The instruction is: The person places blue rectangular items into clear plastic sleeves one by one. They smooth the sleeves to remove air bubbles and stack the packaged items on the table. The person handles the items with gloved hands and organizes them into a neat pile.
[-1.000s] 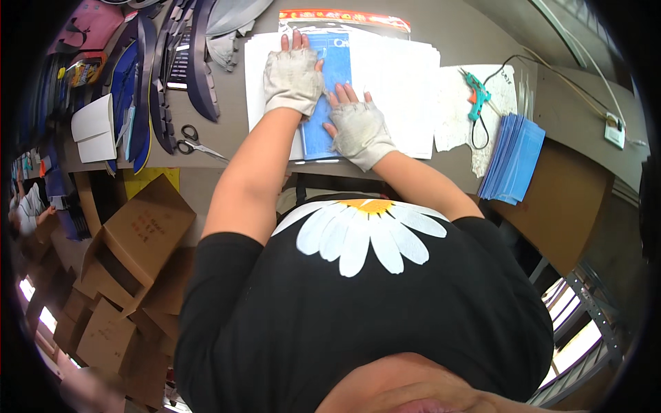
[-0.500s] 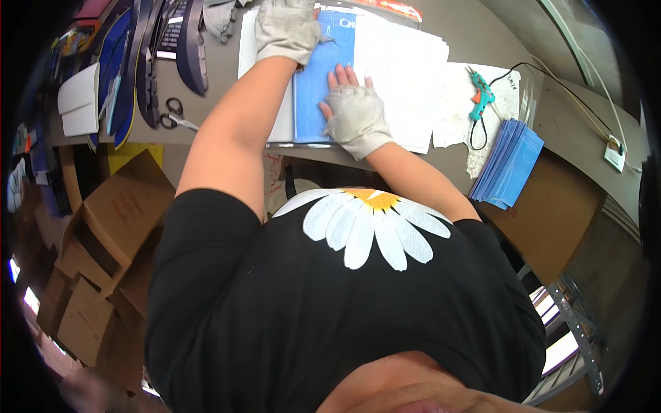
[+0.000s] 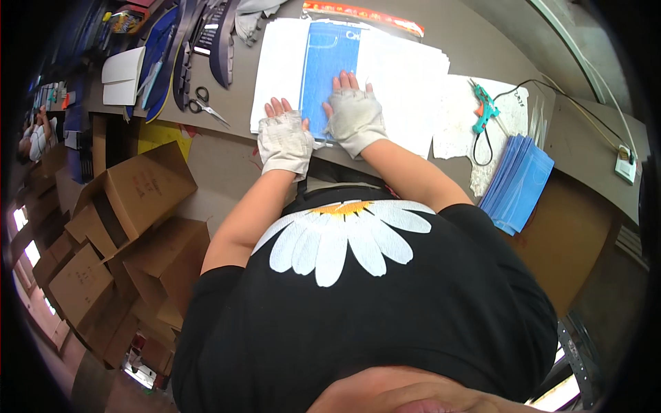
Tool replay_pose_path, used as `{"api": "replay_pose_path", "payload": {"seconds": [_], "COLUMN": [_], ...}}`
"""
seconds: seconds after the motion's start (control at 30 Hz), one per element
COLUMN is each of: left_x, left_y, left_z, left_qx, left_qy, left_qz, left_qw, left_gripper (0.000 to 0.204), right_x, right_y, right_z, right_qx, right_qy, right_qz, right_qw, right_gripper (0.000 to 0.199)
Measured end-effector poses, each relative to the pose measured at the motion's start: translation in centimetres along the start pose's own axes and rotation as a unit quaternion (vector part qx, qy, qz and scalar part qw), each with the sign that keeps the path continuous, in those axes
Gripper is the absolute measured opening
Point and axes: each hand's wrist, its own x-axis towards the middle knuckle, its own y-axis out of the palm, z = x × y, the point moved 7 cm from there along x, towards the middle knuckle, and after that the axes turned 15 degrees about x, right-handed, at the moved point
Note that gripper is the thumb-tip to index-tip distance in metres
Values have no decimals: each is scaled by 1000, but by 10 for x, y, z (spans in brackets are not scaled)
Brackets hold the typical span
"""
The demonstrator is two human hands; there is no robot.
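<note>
A blue printed sheet [image 3: 323, 79] lies lengthwise over white paper sheets [image 3: 399, 89] on the table in front of me. My right hand [image 3: 356, 113], in a grey fingerless glove, rests flat on the blue sheet's right edge, fingers stretched toward the far side. My left hand [image 3: 284, 138], gloved the same way, lies open at the near left corner, across the near edge of the white paper and beside the blue sheet. Neither hand grips anything. The palms hide the sheet's near corners.
At right, a teal glue gun [image 3: 485, 110] lies on stained white paper [image 3: 451, 103], near a stack of blue folded sheets [image 3: 518, 182]. Scissors [image 3: 206, 107] and dark curved pieces [image 3: 222, 45] lie left. Cardboard boxes [image 3: 141, 196] stand on the floor; a socket block [image 3: 625, 165] sits far right.
My left hand has come from the far end of the blue sheet to its near left corner. My right hand stays flat on the sheet. The view has shifted slightly.
</note>
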Motion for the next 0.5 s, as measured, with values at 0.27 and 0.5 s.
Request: {"api": "replay_pose_path", "payload": {"seconds": [0.27,0.5], "left_x": [121,223], "left_y": [-17,-43], "left_z": [-42,-47], "left_qx": [4,-61], "left_qy": [110,80], "left_qz": [-41,-120], "left_qw": [993,988], "left_gripper": [72,71], "right_x": [0,-1], "right_y": [-17,-11], "right_z": [9,15], "right_qx": [17,-7], "right_qy": [-7,0], "right_qz": [10,22], "right_qw": [1000,1000], "right_gripper": [62,64]}}
